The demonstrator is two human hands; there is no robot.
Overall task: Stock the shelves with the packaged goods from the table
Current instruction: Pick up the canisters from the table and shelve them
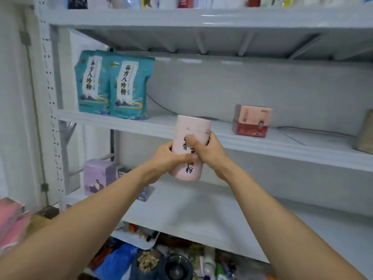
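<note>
A pale pink canister (191,128) with dark printed characters is held upright in front of the middle shelf (262,145). My left hand (171,158) grips its left side, thumb across the front. My right hand (207,150) grips its right side, thumb pressed on the label. The canister's top is just above the shelf's front edge and its base hangs below that edge.
Two teal pouches (121,87) stand at the shelf's left and a red-pink box (252,121) sits to the right. A lilac box (96,176) is on the lower shelf (222,215). Mixed goods (161,261) lie below, and pink packages (12,223) at far left.
</note>
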